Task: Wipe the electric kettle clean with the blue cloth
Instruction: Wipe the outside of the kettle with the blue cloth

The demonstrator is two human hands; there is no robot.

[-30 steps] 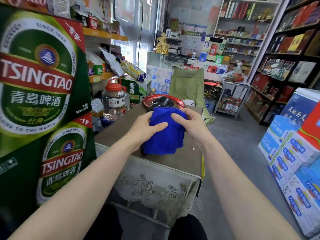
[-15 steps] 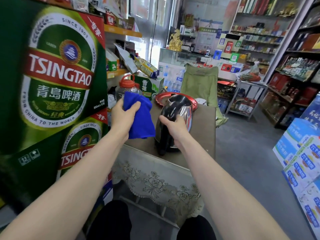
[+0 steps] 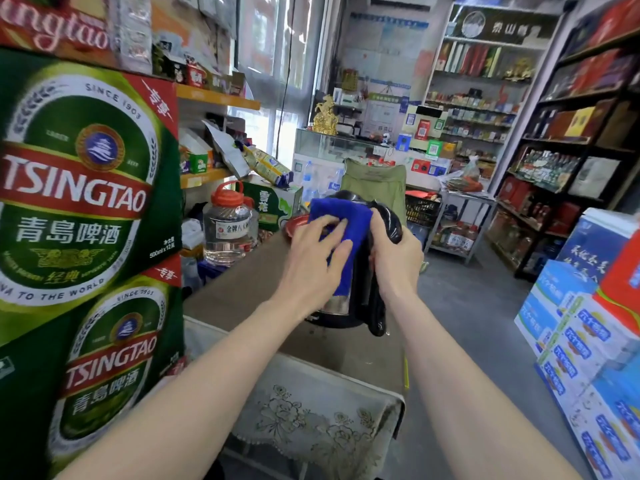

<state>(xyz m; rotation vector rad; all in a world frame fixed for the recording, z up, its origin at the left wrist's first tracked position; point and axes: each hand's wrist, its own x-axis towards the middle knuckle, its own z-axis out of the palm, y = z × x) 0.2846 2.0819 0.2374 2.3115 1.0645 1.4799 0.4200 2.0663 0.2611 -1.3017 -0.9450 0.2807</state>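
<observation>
Shop table [image 3: 346,351], blue cloth [image 3: 341,209] between left hand [image 3: 311,265] and kettle [image 3: 334,303]

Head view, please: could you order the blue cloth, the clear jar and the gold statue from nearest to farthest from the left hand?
1. Blue cloth, pressed under the left hand against the kettle.
2. Clear jar, off to its left.
3. Gold statue, far back, straight ahead.

A small shop: green beer cartons [image 3: 79,202] stacked at the left, dark shelves [image 3: 571,140] along the right wall, a glass counter [image 3: 332,147] at the back, daylight through the window [image 3: 273,64], grey floor [image 3: 467,323].
</observation>
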